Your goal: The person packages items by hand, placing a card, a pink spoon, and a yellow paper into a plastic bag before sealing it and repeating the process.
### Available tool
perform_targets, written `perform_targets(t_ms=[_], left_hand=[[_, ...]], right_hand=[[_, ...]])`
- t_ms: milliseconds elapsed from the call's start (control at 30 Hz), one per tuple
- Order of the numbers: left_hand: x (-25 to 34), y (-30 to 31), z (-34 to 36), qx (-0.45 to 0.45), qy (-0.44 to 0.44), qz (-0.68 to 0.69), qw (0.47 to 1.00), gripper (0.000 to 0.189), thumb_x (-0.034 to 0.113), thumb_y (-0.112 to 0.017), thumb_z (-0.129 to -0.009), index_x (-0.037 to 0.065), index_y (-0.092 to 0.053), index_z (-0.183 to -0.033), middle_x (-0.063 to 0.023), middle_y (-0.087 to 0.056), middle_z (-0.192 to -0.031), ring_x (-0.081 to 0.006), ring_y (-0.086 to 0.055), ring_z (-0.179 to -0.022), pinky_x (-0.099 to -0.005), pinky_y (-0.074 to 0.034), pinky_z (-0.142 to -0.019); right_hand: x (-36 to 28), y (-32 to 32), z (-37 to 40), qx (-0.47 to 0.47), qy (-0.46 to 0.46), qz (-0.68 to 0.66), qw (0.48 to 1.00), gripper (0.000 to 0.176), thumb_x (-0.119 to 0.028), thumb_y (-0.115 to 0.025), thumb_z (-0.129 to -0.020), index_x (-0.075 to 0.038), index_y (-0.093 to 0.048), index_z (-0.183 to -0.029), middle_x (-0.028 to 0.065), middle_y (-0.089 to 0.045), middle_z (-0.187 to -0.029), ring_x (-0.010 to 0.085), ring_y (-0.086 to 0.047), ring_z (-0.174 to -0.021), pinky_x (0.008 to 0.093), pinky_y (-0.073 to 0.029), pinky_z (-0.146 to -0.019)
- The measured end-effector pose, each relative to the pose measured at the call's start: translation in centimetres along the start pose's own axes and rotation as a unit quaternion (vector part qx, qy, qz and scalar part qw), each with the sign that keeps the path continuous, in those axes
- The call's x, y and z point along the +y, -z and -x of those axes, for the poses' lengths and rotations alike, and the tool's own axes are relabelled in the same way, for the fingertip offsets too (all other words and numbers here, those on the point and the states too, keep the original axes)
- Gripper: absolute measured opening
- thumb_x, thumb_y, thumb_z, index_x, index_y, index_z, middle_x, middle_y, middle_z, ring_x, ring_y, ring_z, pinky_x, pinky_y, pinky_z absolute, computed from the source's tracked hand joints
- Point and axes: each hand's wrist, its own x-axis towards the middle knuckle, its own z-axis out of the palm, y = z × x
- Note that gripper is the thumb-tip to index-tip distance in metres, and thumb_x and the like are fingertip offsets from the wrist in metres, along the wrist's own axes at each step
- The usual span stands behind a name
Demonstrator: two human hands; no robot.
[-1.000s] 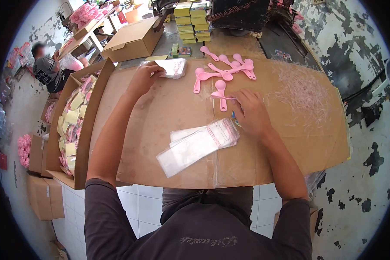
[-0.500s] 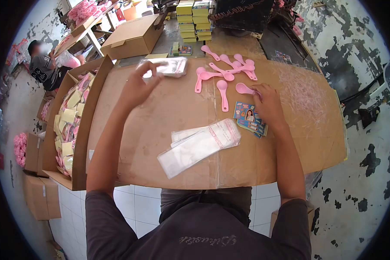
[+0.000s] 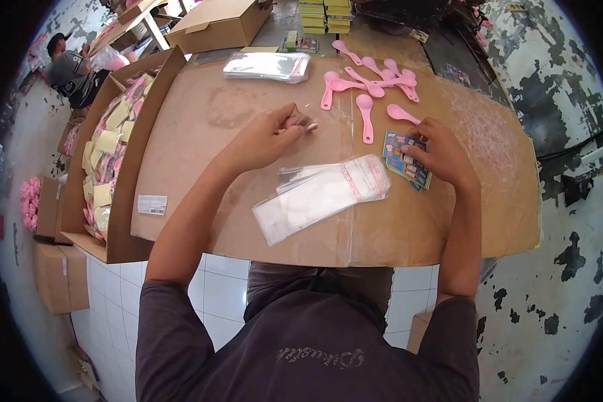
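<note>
My left hand (image 3: 280, 137) hovers above the middle of the cardboard-covered table, fingers curled together. Whatever may be in its blurred fingertips cannot be made out. My right hand (image 3: 445, 155) is on the small stack of printed cards (image 3: 396, 144), with thumb and fingers closing at the top card. Just beyond that hand lies one pink spoon (image 3: 402, 114), its handle end near the fingers. Another pink spoon (image 3: 364, 119) lies alone to the left, below a loose group of several spoons (image 3: 375, 80). Clear plastic bags (image 3: 321, 197) lie fanned in front of me.
A second stack of clear bags (image 3: 266, 67) sits at the back. At left, a long open carton (image 3: 130, 181) holds packed pink items with yellow cards. A closed cardboard box (image 3: 218, 27) and card stacks (image 3: 325, 17) stand behind. Another person (image 3: 74, 74) sits far left.
My left hand has moved from the back bag stack toward me and rightward, its fingers curling in. My right hand has shifted from beside the spoon onto the cards. The view has tilted slightly.
</note>
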Motion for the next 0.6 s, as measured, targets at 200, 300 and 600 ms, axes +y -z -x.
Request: perform_targets(t_ms=[200,300,600], left_hand=[[1.6,-0.3,-0.3,-0.058,0.052,0.178,0.981,0.016,0.010,-0.056,-0.098,0.009,-0.047,-0.085,0.0013,-0.055,-0.087,-0.0079,-0.059,-0.093,-0.0254,-0.047,-0.081],[1.1,-0.1,-0.3,-0.057,0.090,0.162,0.981,0.011,0.014,-0.059,-0.097,0.009,-0.054,-0.088,0.0024,-0.054,-0.086,-0.0065,-0.054,-0.086,-0.0252,-0.044,-0.077],[5.0,-2.2,-0.6,-0.025,0.069,0.191,0.979,0.023,0.016,-0.063,-0.103,0.005,-0.065,-0.122,-0.0021,-0.070,-0.101,-0.0072,-0.057,-0.091,-0.0243,-0.044,-0.082]], right_hand=[[0.7,-1.3,-0.7,0.054,0.020,-0.056,0.997,0.026,-0.011,-0.076,-0.087,0.001,-0.068,-0.108,0.0123,-0.066,-0.101,0.0258,-0.064,-0.095,0.0371,-0.050,-0.087],[0.4,-1.2,-0.6,0.064,0.035,-0.064,0.995,0.022,-0.009,-0.072,-0.091,0.001,-0.067,-0.110,0.0128,-0.067,-0.104,0.0269,-0.064,-0.096,0.0376,-0.051,-0.088],[-0.9,-1.6,-0.7,0.079,0.029,-0.245,0.966,0.019,-0.006,-0.061,-0.097,-0.001,-0.069,-0.113,0.0088,-0.069,-0.108,0.0178,-0.067,-0.097,0.0327,-0.053,-0.087]])
